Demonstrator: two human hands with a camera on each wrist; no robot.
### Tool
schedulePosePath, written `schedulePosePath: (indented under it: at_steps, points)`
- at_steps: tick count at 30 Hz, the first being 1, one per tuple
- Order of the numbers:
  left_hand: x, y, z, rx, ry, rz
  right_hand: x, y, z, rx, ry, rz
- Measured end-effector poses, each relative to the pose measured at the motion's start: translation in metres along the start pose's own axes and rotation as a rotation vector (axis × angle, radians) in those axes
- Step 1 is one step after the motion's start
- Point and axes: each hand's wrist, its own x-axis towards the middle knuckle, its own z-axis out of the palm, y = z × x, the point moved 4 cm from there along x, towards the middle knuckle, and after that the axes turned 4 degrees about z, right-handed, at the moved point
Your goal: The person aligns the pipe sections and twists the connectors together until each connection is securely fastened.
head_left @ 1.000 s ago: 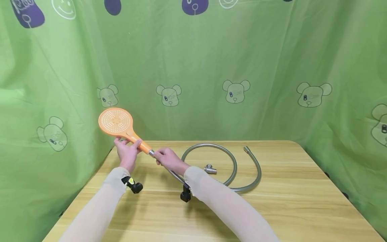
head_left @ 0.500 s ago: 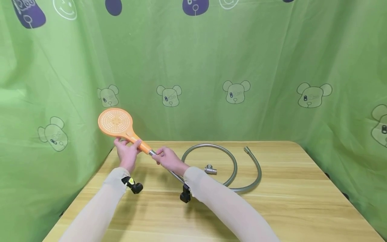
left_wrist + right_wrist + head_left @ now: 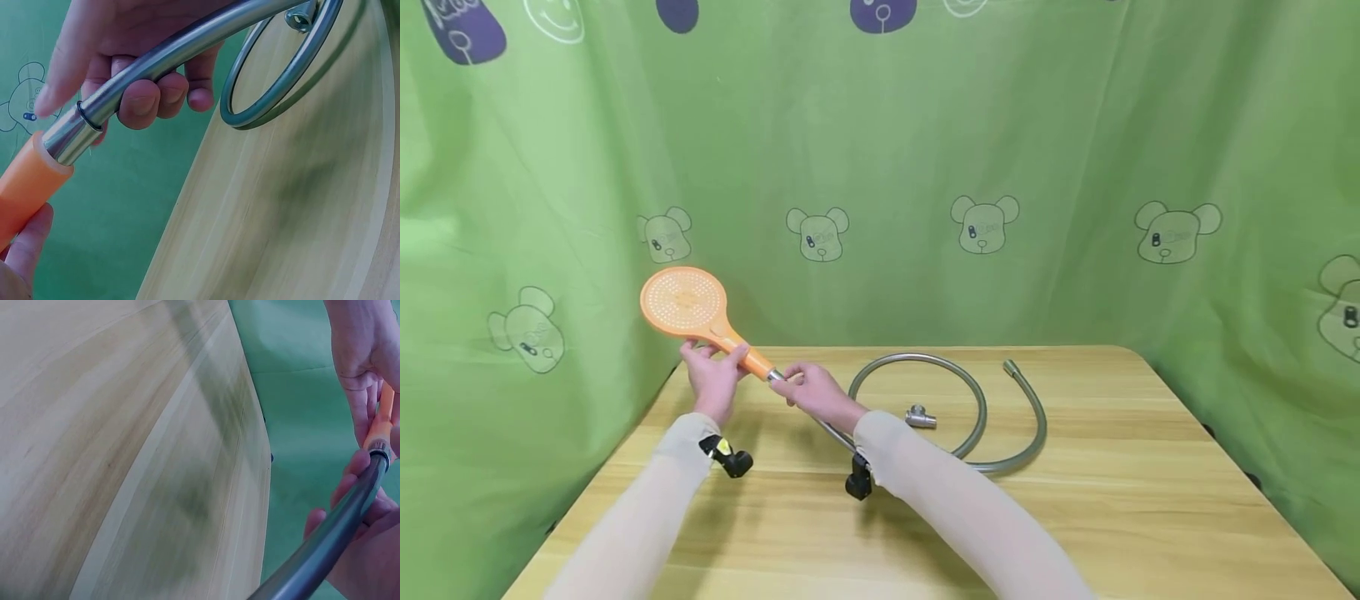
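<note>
An orange shower head (image 3: 683, 300) with a round perforated face is held up over the table's far left corner. My left hand (image 3: 713, 385) grips its handle, thumb on top. At the handle's lower end, my right hand (image 3: 820, 393) holds the grey metal shower hose (image 3: 983, 408), several fingers curled under it. In the left wrist view the hose's silver end fitting (image 3: 72, 137) meets the orange handle (image 3: 31, 181), partly inside its end. How far the parts are joined is hidden. The rest of the hose loops rightward over the table.
A small T-shaped metal fitting (image 3: 921, 417) lies inside the hose loop. The hose's other end (image 3: 1011, 367) rests farther right on the wooden table (image 3: 1135, 500). Green printed curtains (image 3: 895, 125) hang behind and at both sides.
The right hand's fingers have shifted slightly on the hose at the fitting, toward the handle. The left hand and shower head stay nearly still; the head camera tilts a little.
</note>
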Motion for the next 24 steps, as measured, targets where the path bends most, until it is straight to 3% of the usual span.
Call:
schedulePosePath:
  at_steps: [7,18,24]
  points:
    - [0.0010,0.0015,0.0040,-0.032,-0.002,0.014,-0.0008,-0.0042,0.0001,0.008,0.068,-0.008]
    - [0.0030,0.0023,0.0047,-0.044,0.004,-0.007,0.0001,-0.0089,0.0010,-0.034,0.072,-0.029]
    - [0.0024,0.0022,0.0033,-0.036,0.012,-0.018,-0.0023,-0.0084,0.0014,-0.025,0.087,0.006]
